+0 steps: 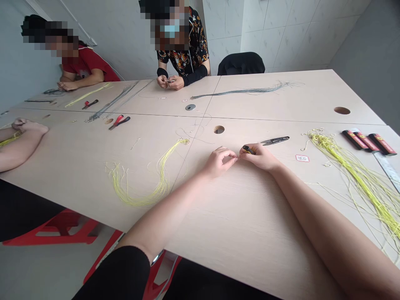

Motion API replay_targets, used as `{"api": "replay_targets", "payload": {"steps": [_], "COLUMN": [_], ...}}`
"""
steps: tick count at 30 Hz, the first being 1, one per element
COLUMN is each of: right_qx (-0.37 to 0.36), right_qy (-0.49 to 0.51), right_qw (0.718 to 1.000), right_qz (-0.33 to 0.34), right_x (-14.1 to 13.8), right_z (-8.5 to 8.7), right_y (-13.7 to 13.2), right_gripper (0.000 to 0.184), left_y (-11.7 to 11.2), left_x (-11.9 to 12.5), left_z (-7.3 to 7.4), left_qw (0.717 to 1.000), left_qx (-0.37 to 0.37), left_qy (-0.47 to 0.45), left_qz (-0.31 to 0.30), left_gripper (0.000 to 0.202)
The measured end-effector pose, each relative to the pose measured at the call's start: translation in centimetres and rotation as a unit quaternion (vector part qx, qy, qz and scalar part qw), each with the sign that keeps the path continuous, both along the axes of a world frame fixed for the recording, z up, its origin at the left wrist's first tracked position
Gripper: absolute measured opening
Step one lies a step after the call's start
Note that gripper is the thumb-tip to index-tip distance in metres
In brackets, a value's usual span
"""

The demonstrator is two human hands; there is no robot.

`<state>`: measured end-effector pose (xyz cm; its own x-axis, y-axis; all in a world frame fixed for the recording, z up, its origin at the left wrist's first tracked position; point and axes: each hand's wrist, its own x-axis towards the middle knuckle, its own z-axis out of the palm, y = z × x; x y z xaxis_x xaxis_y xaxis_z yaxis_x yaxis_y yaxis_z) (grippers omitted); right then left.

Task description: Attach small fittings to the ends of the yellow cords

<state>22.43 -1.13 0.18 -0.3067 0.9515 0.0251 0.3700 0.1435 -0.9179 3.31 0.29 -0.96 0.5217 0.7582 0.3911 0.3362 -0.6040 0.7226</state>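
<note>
My left hand (220,161) is just left of my right, thumb and forefinger pinched together at the tips; whatever lies between them is too small to make out. My right hand (259,156) is closed round a small black object with a yellow mark (248,149), its kind partly hidden by the fingers. The fingertips of both hands nearly meet above the table. Just beyond my right hand lie black-handled thread snips (275,141). A bundle of yellow cords (159,183) curves across the table left of my left hand.
On the right are more yellow cords (359,183), three black-and-red lighter-like items (381,143), a metal ruler (387,168) and a small label (302,158). Red-handled cutters (118,122) and grey cords (237,91) lie farther off. Co-workers sit opposite; another person's arm (21,141) rests at left.
</note>
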Motion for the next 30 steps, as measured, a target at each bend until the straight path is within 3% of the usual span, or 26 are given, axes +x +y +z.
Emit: {"api": "replay_targets", "payload": {"steps": [9, 14, 18, 22, 30], "right_qx": [0.014, 0.022, 0.026, 0.032, 0.017], "right_qy": [-0.002, -0.008, -0.01, -0.008, -0.003], "right_qw": [1.0, 1.0, 0.999, 0.999, 0.999], "right_qz": [0.003, 0.012, 0.023, 0.027, 0.028], "right_x": [0.13, 0.15, 0.12, 0.03, -0.01], "right_z": [0.01, -0.03, -0.23, -0.2, -0.07], "right_y": [0.02, -0.02, 0.05, 0.08, -0.09], "right_gripper": [0.019, 0.022, 0.023, 0.027, 0.025], "left_y": [0.01, -0.09, -0.07, -0.01, 0.06], "left_x": [0.0, -0.23, -0.29, -0.16, -0.13], "left_z": [0.2, 0.22, 0.05, -0.33, -0.48], "left_qw": [0.999, 0.997, 0.993, 0.983, 0.976], "left_qx": [-0.014, -0.038, -0.08, -0.154, -0.202], "left_qy": [0.022, -0.032, -0.085, -0.073, -0.063], "left_qz": [0.043, 0.063, 0.011, -0.06, -0.058], "left_gripper": [0.006, 0.004, 0.015, 0.024, 0.029]}}
